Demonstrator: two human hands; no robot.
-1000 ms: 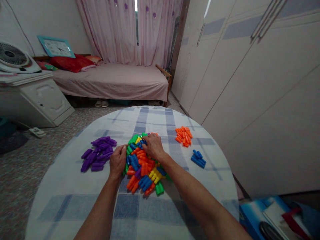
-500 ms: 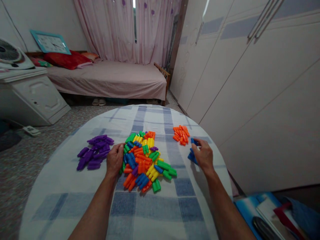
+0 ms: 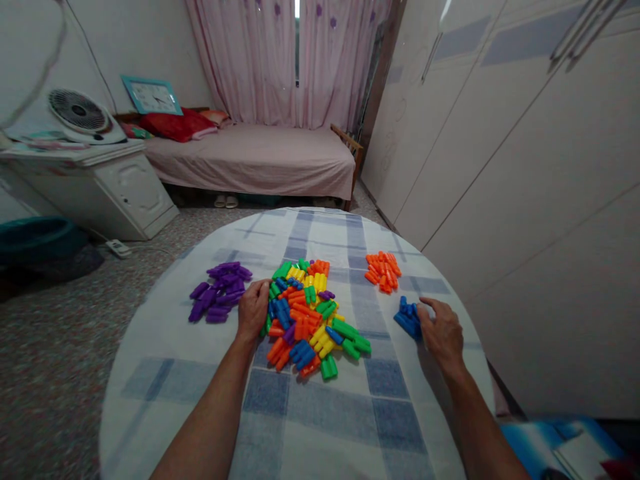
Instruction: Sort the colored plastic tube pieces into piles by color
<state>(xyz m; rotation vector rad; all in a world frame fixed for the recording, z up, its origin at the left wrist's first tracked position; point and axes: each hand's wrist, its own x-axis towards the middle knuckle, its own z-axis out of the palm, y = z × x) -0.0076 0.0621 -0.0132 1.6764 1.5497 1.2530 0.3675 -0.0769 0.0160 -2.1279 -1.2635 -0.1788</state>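
A mixed heap of plastic building blocks [image 3: 305,313] in green, yellow, orange, blue and purple lies mid-table. My left hand [image 3: 254,310] rests against the heap's left edge with its fingers curled; what they hold, if anything, is hidden. To the right, my right hand [image 3: 443,333] is beside a small group of blue blocks [image 3: 409,319], thumb and forefinger apart, and no block shows between them. Behind that group sits a pile of orange blocks [image 3: 383,271]. A purple block pile [image 3: 220,292] lies left of my left hand.
The round table wears a checked cloth [image 3: 330,413]. Beyond it stands a bed [image 3: 260,157]. A white cabinet [image 3: 135,190] with a fan [image 3: 83,113] on it is at the left, and a tall wardrobe [image 3: 510,187] runs along the right.
The view has swung left, so things appear further right. My right hand has drawn back from the blue blocks and its fingers have opened. My left hand stays at the heap.
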